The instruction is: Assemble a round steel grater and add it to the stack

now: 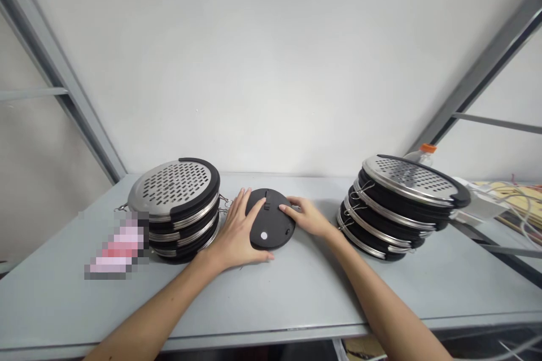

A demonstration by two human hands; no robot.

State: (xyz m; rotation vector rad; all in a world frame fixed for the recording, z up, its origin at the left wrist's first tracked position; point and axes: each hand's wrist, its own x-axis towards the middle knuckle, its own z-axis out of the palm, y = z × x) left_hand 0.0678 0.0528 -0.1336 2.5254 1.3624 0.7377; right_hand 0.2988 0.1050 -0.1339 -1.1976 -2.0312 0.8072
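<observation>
Forearms (169, 300) crossed the lower frame, left hand (237, 237) spread against, right hand (312, 219) pinching, the central black disc (275, 228), best steadied evenly.

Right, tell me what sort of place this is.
Probably a workshop or storeroom bench, judging by the grey metal frame at the sides of the plain table, and the left stack and right stack of matching round parts.

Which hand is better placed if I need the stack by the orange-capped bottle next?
Probably the right hand: it touches the black disc on the side facing that stack. The left hand is at the disc's opposite side, beside the other stack.
</observation>
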